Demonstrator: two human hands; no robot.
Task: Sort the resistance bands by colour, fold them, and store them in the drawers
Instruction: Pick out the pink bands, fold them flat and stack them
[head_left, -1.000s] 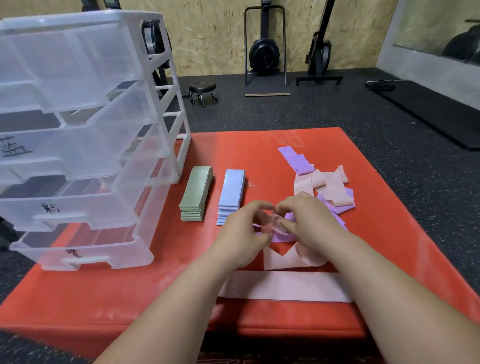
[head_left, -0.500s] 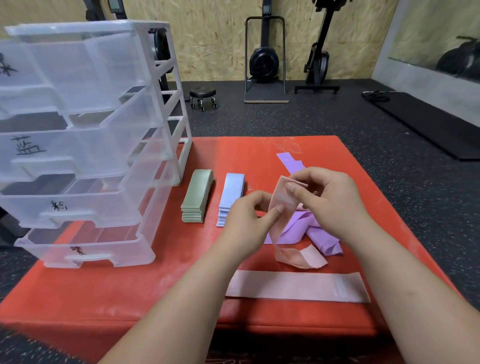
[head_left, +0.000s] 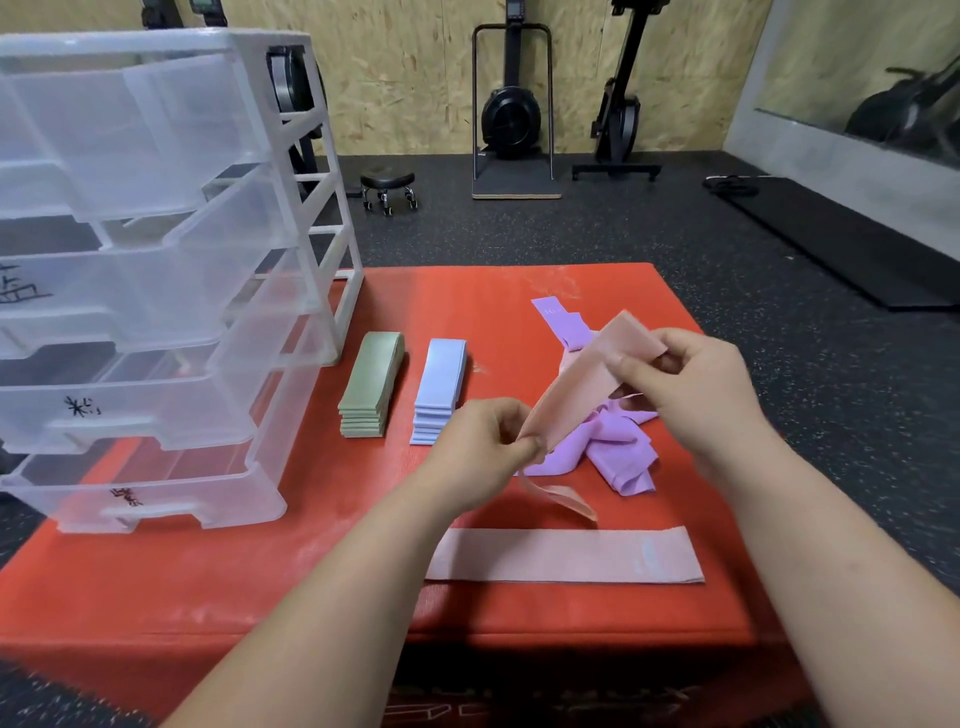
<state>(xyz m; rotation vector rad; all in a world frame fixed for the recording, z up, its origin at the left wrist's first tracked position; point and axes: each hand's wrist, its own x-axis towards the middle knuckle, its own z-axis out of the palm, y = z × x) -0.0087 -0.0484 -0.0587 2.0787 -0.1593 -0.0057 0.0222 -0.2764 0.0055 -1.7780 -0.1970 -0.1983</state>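
Stretched out now, held pink band (head_left: 582, 379) slants near-left to far-right, I note. Left hand (head_left: 483, 447) pinches lower end, right hand (head_left: 696, 384) upper.

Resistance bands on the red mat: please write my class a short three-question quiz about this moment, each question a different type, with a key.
1. True or false: the left hand and the right hand both pinch the lifted pink band.
2. Of the green stack and the blue stack, which lies nearer the drawer unit? A green; B blue; C equally near.
3. Fill in: the loose heap under the lifted band is ___ in colour.

Key: 1 true; 2 A; 3 purple.
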